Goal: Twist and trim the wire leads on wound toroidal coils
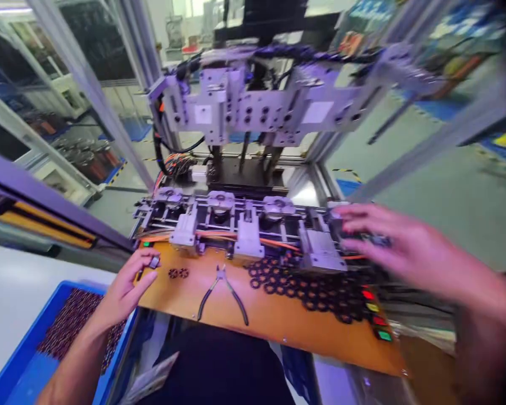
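My left hand (129, 281) is at the left end of the orange-brown board, its fingers curled and thumb forward. A small grey-and-black piece (154, 262) sits at its fingertips; its kind is unclear. Two dark rings (179, 273) lie just to the right. My right hand (375, 230), smeared by motion, is at the right end of the machine's fixture row (244, 230). Its fingers and thumb reach towards a dark part there, and whether they grip it is unclear. Open-handled pliers (221, 287) lie mid-board. Many black rings (307, 287) are spread over the right part.
A blue tray (12, 357) of small dark-red parts stands at lower left. Coloured buttons (375, 309) line the board's right edge. A metal press head (257, 109) hangs above the fixtures. Aluminium frame posts (90, 93) rise at both sides.
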